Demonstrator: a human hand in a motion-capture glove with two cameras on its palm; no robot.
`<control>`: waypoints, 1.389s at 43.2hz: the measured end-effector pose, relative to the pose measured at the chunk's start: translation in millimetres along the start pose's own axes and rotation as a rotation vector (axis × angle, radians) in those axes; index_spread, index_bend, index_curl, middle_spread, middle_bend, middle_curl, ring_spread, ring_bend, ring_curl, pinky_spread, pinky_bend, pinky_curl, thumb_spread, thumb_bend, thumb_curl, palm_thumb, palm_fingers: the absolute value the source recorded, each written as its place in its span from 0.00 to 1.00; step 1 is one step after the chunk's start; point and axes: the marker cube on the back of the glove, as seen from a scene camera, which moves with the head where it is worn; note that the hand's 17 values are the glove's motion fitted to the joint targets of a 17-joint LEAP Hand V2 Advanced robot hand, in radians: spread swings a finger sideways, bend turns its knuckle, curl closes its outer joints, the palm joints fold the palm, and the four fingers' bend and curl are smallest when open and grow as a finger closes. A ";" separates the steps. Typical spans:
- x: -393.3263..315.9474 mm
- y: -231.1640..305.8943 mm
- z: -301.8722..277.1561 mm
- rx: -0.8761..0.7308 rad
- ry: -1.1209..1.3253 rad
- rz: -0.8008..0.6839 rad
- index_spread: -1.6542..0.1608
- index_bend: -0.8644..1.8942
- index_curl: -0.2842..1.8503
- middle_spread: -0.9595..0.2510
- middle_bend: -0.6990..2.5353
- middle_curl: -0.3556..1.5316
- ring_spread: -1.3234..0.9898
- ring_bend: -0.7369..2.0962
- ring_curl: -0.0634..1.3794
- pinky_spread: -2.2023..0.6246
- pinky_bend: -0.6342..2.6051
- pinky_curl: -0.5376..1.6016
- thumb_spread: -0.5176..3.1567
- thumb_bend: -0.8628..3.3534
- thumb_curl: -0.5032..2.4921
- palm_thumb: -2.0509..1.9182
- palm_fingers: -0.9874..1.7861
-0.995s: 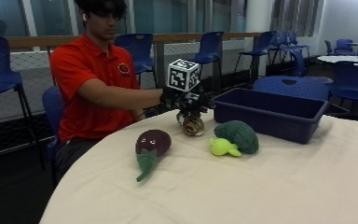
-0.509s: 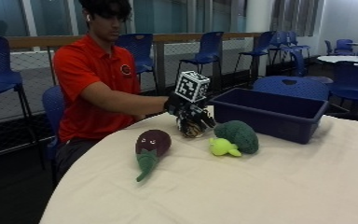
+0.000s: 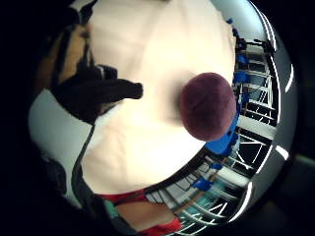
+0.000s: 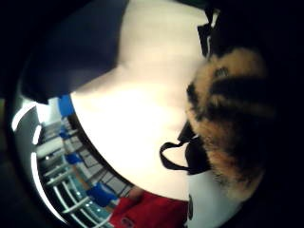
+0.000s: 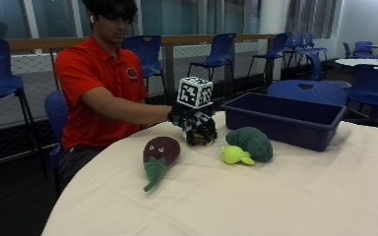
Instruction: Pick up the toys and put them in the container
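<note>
Since a moment ago, the gloved right hand has dropped lower toward the desk, with a fuzzy toy with orange and black stripes in its curled fingers. That toy sits close against the palm, just beside the blue bin. The round desk has a smooth cream cloth on it. The bin is hard, dark blue plastic, shaped like a box, at the far side of the desk. Near the bin lies a soft green broccoli toy with a bumpy top. Farther from the bin lies a plush purple eggplant, round, with a green stem and small eyes.
</note>
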 end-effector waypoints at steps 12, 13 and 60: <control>25.1 7.0 -38.7 0.087 -0.144 -0.019 0.70 0.42 0.34 0.53 0.30 0.34 0.41 0.49 0.22 0.68 0.49 0.41 0.50 0.26 0.33 0.66 0.62; 27.0 8.3 -44.3 0.101 -0.145 -0.022 0.70 0.41 0.34 0.52 0.30 0.35 0.41 0.49 0.23 0.67 0.49 0.41 0.49 0.26 0.33 0.66 0.62; -183.3 -134.9 -224.7 0.269 -0.255 -0.181 0.68 0.37 0.45 0.40 0.28 0.41 0.35 0.48 0.26 0.64 0.49 0.42 0.42 0.23 0.42 0.69 0.65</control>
